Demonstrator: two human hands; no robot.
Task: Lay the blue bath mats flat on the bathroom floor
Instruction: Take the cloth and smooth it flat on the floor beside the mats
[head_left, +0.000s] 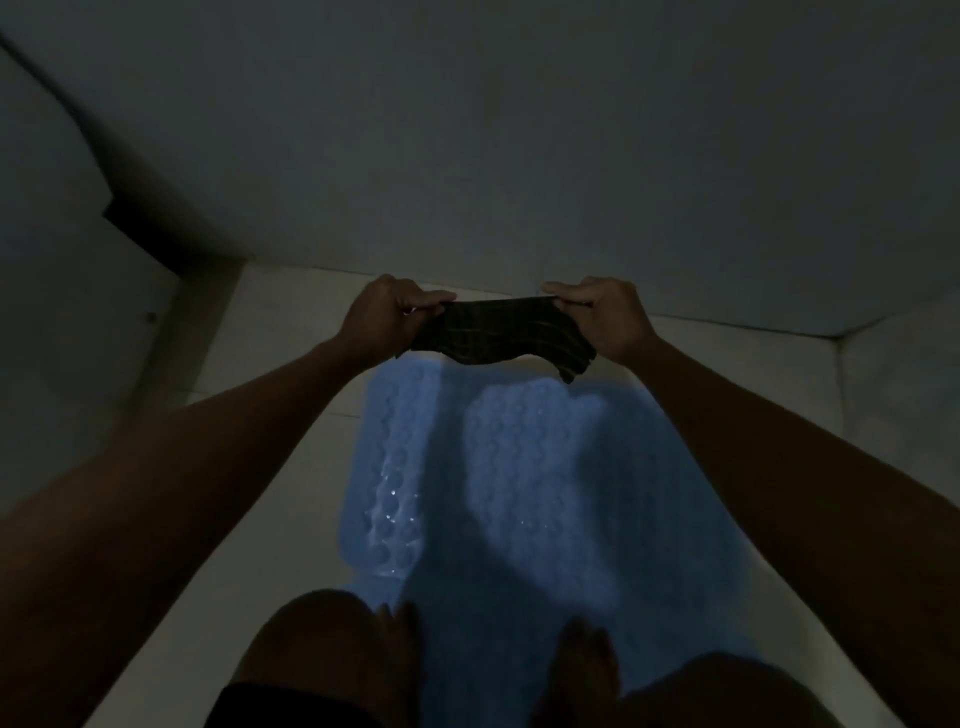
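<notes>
Blue bath mat (519, 467), a pale, bubble-textured sheet of what looks like rubber or soft plastic, lies spread on the light tiled bathroom floor (270, 332), reaching from near the foot of the grey wall (519, 130) back to the person's bare feet (587, 660), which stand on its near end. It looks already flat, though deep shadow covers much of it and its right edge is hidden behind the forearm. Judging by the texture and the small wet-looking glints on its left strip, it is probably light, floppy and somewhat slick, with an underside that clings to tile. Such a mat is best taken at two corners or along a short edge, lifted clear and lowered instead of dragged. Only one mat shows here; whether a second one is in the room I cannot tell.

Both arms reach forward and down, nearly straight, elbows apart, wrists level. Between them hangs a small dark cloth with faint checked lines (498, 332), stretched taut along its top edge above the mat's far end and sagging below.

Left hand (387, 317) is clenched on the cloth's left corner, knuckles up. Right hand (602, 317) pinches the right corner the same way, its grip closed on fabric, not on the mat.
</notes>
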